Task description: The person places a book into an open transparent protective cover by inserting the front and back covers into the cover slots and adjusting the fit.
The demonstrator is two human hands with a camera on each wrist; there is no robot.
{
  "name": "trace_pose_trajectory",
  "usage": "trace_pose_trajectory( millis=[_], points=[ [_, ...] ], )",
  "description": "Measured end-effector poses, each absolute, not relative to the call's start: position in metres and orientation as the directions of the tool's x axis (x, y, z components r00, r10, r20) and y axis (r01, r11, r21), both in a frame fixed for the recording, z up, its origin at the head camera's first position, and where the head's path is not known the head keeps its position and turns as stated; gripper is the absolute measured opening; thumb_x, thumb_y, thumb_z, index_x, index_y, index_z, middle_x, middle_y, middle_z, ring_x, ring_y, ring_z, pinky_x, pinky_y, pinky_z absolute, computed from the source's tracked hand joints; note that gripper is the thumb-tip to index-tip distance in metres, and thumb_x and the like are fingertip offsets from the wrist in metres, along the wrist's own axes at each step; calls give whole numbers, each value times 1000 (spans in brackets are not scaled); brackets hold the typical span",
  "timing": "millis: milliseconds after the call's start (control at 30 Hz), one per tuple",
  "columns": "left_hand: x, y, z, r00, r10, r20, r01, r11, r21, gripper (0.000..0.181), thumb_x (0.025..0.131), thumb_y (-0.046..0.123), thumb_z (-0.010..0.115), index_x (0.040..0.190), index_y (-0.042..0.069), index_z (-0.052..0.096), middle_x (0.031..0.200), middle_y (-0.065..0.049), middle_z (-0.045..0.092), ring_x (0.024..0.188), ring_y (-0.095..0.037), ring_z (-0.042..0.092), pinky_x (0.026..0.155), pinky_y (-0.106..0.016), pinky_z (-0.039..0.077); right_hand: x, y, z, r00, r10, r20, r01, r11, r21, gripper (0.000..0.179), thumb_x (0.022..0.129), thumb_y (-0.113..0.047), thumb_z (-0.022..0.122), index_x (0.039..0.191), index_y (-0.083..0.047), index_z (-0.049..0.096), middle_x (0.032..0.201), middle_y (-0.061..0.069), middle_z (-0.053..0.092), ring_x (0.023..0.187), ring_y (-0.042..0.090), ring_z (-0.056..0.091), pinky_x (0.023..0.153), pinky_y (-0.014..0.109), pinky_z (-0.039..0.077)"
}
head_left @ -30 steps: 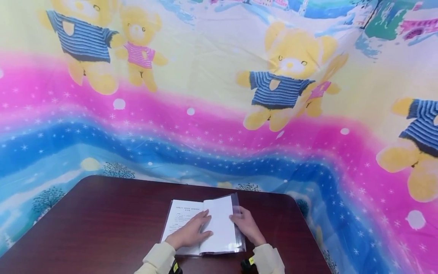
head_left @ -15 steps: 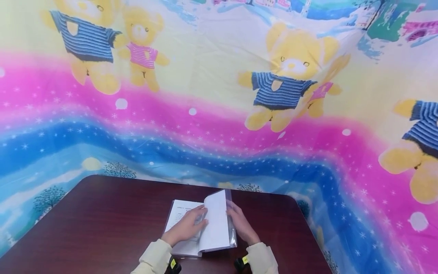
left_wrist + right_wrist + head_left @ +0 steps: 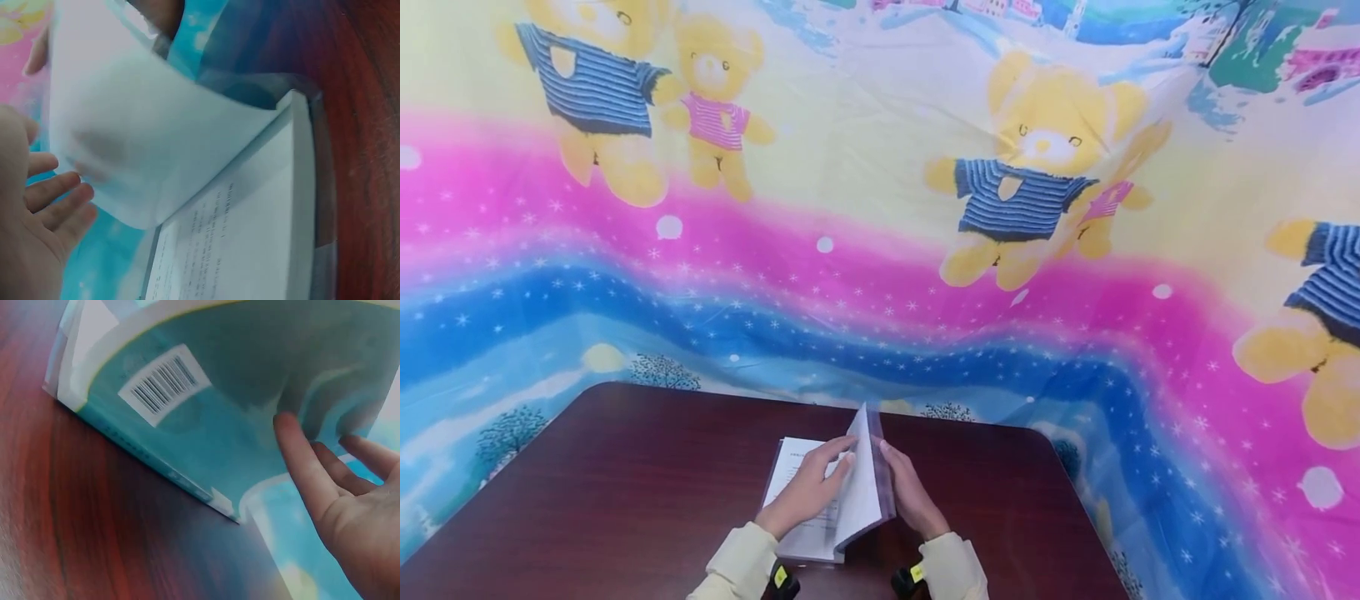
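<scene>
A paperback book (image 3: 805, 542) in a clear plastic sleeve lies open on the table. Its right side, a white inner page (image 3: 861, 500) with the cover behind it, stands raised and tilts leftward. Over the printed left page is my left hand (image 3: 811, 487), fingers extended beside the raised page; in the left wrist view those fingers (image 3: 53, 190) look loose, near that page's edge. My right hand (image 3: 912, 490) is against the outside of the raised cover. The right wrist view shows its fingers (image 3: 303, 456) lying nearly straight on the teal back cover (image 3: 212, 434), which carries a barcode (image 3: 165, 385).
The dark reddish-brown table (image 3: 647, 483) has rounded far corners. Behind it hangs a cloth (image 3: 880, 292) printed with bears, meeting the table's far edge. Black devices with yellow labels sit at both wrists, below cream sleeves (image 3: 737, 562).
The raised page and back cover have swung up and leftward from nearly flat to steeply tilted. My right hand has moved left with them; the left hand has shifted only slightly.
</scene>
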State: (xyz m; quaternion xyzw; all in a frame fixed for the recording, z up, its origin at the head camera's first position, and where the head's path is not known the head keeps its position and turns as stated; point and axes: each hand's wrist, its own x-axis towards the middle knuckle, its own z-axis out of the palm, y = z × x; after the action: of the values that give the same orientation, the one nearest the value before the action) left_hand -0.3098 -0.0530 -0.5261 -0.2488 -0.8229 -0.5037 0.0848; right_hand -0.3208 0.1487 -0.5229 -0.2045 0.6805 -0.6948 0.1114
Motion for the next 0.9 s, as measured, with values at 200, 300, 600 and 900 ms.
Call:
trace_pose_trajectory(
  millis=[200, 300, 600, 900],
  points=[
    [-310, -63, -516, -904, 232, 358, 417, 302, 857, 53, 112, 37, 34, 148, 2, 50, 144, -18, 58, 131, -35, 57, 105, -53, 49, -321, 133, -523, -856, -505, 106, -128, 10, -992, 68, 108, -59, 18, 157, -17, 41, 162, 13, 38, 147, 41, 35, 111, 58, 42],
    [-308, -72, -512, -936, 184, 300, 340, 253, 906, 58, 112, 39, 31, 148, -3, 49, 146, -23, 55, 130, -39, 57, 105, -55, 48, -321, 126, -524, -853, -514, 90, -146, 70, -987, 67, 107, -60, 20, 155, -20, 45, 163, 10, 36, 152, 40, 27, 114, 60, 37],
    [-305, -103, -511, -952, 202, 230, 264, 165, 950, 50, 107, 20, 49, 146, -11, 45, 144, -34, 51, 126, -46, 59, 91, -50, 58, -322, 111, -528, -841, -540, 36, -178, 214, -961, 61, 109, -54, 23, 149, -21, 54, 163, 11, 37, 153, 40, 24, 118, 67, 26],
    [-300, -130, -515, -979, 91, 184, 200, 229, 953, 46, 97, 0, 61, 141, -11, 51, 126, -33, 64, 104, -38, 72, 78, -44, 63, -328, 112, -538, -834, -551, -35, -232, 407, -883, 36, 109, -27, 47, 141, -26, 62, 166, 5, 32, 155, 38, 20, 117, 61, 32]
  ],
)
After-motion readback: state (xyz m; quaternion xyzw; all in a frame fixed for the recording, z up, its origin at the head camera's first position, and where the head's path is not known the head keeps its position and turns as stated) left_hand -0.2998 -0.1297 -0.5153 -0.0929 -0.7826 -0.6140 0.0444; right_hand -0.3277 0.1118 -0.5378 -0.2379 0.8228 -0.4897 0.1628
